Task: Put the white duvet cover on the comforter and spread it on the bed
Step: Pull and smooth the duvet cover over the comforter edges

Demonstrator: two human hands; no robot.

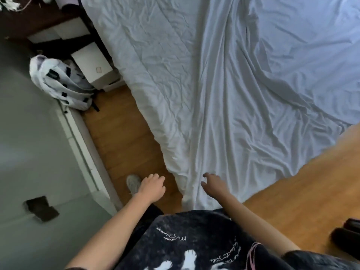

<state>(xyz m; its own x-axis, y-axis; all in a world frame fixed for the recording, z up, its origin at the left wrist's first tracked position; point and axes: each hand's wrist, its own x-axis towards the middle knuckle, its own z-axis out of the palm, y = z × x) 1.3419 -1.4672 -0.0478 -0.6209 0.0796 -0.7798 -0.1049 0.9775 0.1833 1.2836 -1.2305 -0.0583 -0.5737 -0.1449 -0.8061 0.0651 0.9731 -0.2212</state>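
Observation:
The white duvet cover [224,94] lies wrinkled across the bed, with one corner hanging down to the wooden floor in front of me. A long ridge of folds runs from that corner up the middle. My left hand [151,187] hovers over the floor just left of the hanging corner, fingers loosely curled, holding nothing. My right hand [214,184] is over the corner's cloth with fingers spread and relaxed, gripping nothing. I cannot tell whether the comforter is inside the cover.
A narrow strip of wooden floor [124,137] runs between the bed and a grey wall. A white backpack [62,82] and a white box [93,65] sit at its far end. A shoe [133,183] shows by my left hand. Dark objects [346,236] lie at right.

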